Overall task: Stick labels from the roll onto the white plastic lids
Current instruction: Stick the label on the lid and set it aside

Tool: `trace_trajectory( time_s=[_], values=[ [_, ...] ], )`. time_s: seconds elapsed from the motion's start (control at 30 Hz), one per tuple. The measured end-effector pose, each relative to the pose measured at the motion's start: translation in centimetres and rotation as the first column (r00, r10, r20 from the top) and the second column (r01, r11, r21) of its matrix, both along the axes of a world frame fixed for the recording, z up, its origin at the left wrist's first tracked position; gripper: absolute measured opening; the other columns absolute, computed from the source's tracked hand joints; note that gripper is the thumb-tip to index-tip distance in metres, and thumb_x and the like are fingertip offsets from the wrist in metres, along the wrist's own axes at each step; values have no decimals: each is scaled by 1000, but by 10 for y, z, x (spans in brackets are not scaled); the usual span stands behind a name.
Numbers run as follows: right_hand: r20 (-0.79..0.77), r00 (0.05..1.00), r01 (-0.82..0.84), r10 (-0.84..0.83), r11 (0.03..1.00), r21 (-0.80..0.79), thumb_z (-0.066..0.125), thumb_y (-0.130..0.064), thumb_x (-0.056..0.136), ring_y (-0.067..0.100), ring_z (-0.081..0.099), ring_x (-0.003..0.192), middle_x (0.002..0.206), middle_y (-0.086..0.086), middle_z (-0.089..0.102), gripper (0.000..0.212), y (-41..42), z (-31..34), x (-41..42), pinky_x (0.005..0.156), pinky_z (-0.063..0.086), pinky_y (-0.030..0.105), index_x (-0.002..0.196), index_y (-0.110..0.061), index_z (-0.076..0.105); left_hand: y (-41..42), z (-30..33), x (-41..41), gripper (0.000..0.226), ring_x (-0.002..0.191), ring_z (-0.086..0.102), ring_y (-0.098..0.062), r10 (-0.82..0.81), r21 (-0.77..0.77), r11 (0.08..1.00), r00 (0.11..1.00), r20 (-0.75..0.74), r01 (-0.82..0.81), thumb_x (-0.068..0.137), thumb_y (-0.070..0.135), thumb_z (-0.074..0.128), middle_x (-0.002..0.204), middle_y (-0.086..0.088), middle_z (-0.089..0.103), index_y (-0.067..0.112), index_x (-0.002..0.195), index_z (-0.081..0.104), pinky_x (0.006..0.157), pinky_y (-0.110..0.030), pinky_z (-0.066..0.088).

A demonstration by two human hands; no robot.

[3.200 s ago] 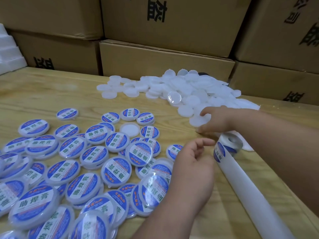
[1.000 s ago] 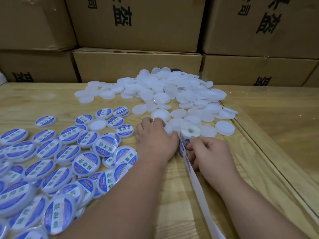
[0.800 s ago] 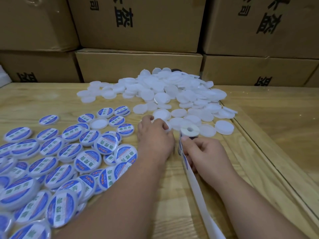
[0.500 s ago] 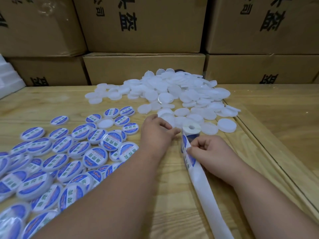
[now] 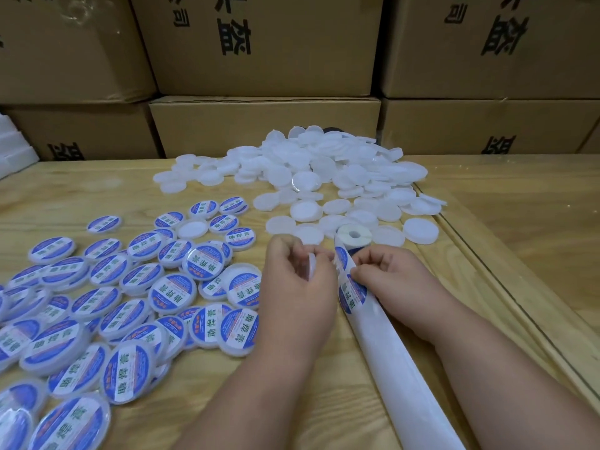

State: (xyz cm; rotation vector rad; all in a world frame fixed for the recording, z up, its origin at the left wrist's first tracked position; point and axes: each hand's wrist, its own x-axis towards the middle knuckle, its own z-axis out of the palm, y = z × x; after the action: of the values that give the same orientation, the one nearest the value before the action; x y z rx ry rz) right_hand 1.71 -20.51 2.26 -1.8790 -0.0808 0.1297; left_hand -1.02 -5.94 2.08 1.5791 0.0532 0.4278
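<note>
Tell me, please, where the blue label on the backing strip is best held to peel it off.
Take the blue label by its curved edge nearest the right hand, coming from the right side. It lies flat on the white backing strip, so only an edge can be lifted, probably with a fingernail.

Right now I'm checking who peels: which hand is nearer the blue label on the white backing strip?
Right. The right hand pinches the blue label at its edge; the left hand, beside the strip, holds a plain white plastic lid.
</note>
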Motion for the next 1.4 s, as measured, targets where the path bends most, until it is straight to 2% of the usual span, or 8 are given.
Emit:
trace_trajectory(
  time_s=[0.2, 0.43, 0.5, 0.67, 0.87, 1.03, 1.2, 1.4],
  values=[
    [16, 998, 62, -61, 998, -4, 66, -23, 93, 20, 60, 69, 85, 23, 72, 19, 4, -4, 3, 70, 47, 37, 78, -11, 71, -4, -11, 16, 31, 57, 60, -4, -217, 78, 973, 976, -23, 218, 95, 17, 64, 80, 2, 68, 46, 100, 53, 51, -15, 45],
    [32, 990, 133, -136, 987, 89, 63, -3, 91, 21, 68, 67, 74, 16, 74, 14, 5, -6, 7, 72, 53, 40, 81, -8, 72, -1, -18, 29, 8, 67, 59, 4, -207, 219, 949, 973, -106, 225, 91, 31, 70, 82, 26, 66, 37, 91, 65, 56, -11, 42],
    [49, 986, 151, -157, 983, 105, 64, -2, 90, 31, 72, 75, 81, 19, 75, 17, 5, -6, 7, 79, 57, 46, 81, -10, 75, -1, -17, 30, 8, 68, 59, 6, -181, 191, 960, 974, -137, 205, 87, 38, 74, 80, 30, 65, 37, 88, 66, 55, -9, 40],
    [61, 993, 91, -98, 990, 109, 56, 3, 94, 47, 68, 99, 100, 31, 71, 25, 7, -5, 6, 97, 52, 57, 87, -12, 75, 1, -14, 34, 13, 69, 60, 4, -172, 121, 973, 969, -177, 195, 83, 40, 78, 84, 21, 68, 37, 90, 67, 57, -12, 44],
    [88, 996, -2, -8, 992, 123, 57, 7, 94, 24, 57, 74, 73, 18, 59, 19, 6, -6, 7, 75, 49, 38, 91, -8, 67, 3, -15, 34, 9, 65, 59, 3, -183, 113, 972, 965, -188, 206, 86, 32, 75, 87, 11, 71, 37, 91, 68, 54, -12, 45],
    [101, 995, -29, 12, 986, 163, 59, 8, 93, 16, 64, 75, 78, 4, 68, 20, 8, -10, 9, 73, 53, 27, 100, -10, 61, 4, -16, 35, 13, 73, 65, 0, -187, 125, 968, 960, -209, 216, 89, 25, 70, 87, 10, 72, 37, 90, 67, 57, -16, 51],
    [126, 992, -25, 5, 988, 153, 54, 3, 81, 25, 60, 77, 84, 9, 68, 30, 4, -13, 11, 77, 49, 42, 99, -19, 65, 4, -16, 35, 17, 76, 65, 2, -182, 128, 969, 960, -215, 212, 92, 22, 65, 89, 15, 71, 38, 89, 66, 65, -18, 53],
    [142, 989, 7, -30, 986, 165, 50, -8, 70, 26, 56, 75, 82, 11, 63, 33, 5, -15, 11, 75, 46, 43, 90, -27, 67, 2, -15, 31, 20, 66, 64, -8, -169, 120, 974, 968, -185, 193, 94, 16, 58, 84, 7, 71, 36, 93, 63, 56, -19, 47]
  ],
)
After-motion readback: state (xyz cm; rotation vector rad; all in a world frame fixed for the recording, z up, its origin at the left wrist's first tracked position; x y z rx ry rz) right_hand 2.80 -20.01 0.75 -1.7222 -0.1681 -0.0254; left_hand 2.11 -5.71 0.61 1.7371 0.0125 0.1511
